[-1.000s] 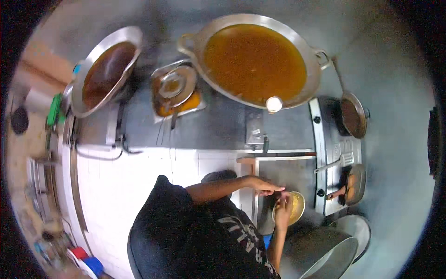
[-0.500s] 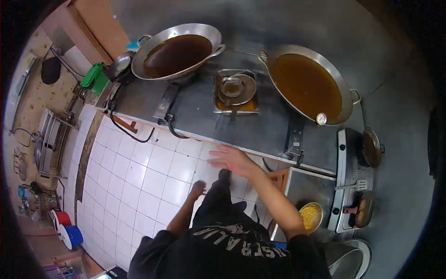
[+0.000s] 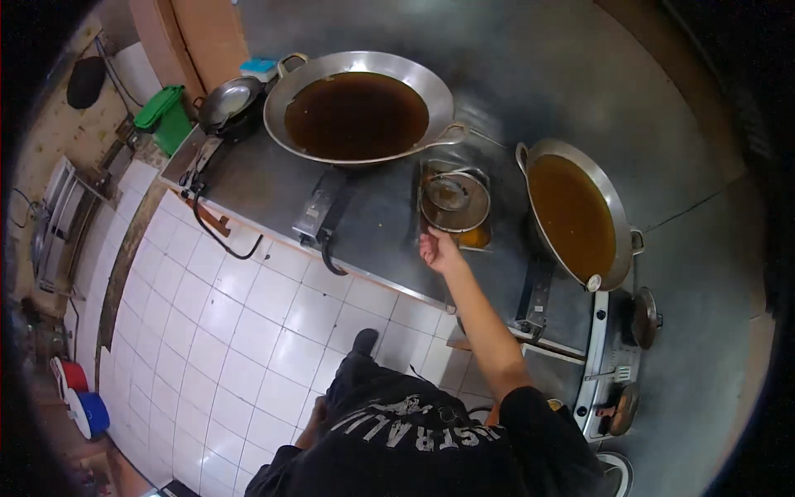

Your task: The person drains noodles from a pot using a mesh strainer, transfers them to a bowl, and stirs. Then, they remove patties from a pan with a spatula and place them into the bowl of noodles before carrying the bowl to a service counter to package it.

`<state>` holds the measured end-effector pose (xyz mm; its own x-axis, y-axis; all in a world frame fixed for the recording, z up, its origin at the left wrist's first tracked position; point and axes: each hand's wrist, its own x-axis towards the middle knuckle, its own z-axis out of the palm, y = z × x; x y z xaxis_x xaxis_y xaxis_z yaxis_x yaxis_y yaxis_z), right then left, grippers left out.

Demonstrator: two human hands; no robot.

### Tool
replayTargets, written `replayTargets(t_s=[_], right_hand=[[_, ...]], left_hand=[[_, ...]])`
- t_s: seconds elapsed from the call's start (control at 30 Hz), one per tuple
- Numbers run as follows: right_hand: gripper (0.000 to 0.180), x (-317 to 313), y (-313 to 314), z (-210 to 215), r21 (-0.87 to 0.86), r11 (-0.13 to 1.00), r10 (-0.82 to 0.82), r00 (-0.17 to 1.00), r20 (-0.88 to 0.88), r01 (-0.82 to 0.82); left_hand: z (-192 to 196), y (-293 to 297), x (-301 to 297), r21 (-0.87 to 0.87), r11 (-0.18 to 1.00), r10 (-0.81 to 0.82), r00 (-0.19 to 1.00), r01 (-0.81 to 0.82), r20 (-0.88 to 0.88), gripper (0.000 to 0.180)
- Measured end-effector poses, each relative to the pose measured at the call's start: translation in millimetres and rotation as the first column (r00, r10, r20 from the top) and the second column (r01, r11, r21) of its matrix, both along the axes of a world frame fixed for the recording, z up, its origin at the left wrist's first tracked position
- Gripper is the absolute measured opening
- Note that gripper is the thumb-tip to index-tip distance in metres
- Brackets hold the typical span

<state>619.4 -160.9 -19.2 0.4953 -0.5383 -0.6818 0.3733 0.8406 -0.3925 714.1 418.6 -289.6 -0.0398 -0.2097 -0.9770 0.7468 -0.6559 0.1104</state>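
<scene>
My right hand (image 3: 439,250) is closed at the near side of a round metal strainer (image 3: 474,222), where its handle sticks out. Inside the strainer sits a smaller round strainer (image 3: 448,194). Both rest over a square metal tray (image 3: 489,170) with some brown-orange liquid in it, on the steel counter. Low beside my body hangs my left hand (image 3: 318,412), partly hidden by my clothes, and its fingers cannot be made out.
A large wok (image 3: 277,112) of dark brown oil stands left of the tray. Right of it is another wok (image 3: 609,199) of lighter oil, a dial thermometer (image 3: 593,282) at its rim. A gas stove (image 3: 592,364) with pans stands at the right. White tiles (image 3: 240,331) cover the floor.
My right hand has reached forward over the counter and closed on the strainer's handle. My left hand has dropped closer to my body. The whole view has shifted as I moved.
</scene>
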Motion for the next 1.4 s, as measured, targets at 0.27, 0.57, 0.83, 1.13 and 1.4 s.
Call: replayTargets(t_s=[0.27,0.57,0.83,1.13,1.4], right_hand=[[0.036,-95,-3,68,-0.287,0.509,-0.221,0.200,-0.955,-0.811],[0.056,-111,21,119,0.360,0.290,-0.526,-0.462,-0.714,-0.887],[0.052,-115,27,137,0.200,0.234,-0.595,-0.303,-0.744,-0.951],[0.063,-191,48,282,-0.638,0.385,-0.541,0.397,-0.742,-0.667],[0.042,-362,166,309,-0.777,0.622,-0.713,0.343,-0.612,-0.093]], left_hand=[[-39,-133,143,-0.248,0.959,-0.070,0.966,0.134,0.248,0.040],[-13,-250,182,-0.393,0.886,-0.088,0.920,0.247,0.381,0.039],[-43,-168,137,-0.343,0.888,-0.297,0.951,0.308,0.087,0.035],[-18,-201,126,-0.151,0.776,-0.620,0.785,0.613,0.001,0.037],[67,-389,20,-0.290,0.337,-0.860,0.418,0.896,0.294,0.042]])
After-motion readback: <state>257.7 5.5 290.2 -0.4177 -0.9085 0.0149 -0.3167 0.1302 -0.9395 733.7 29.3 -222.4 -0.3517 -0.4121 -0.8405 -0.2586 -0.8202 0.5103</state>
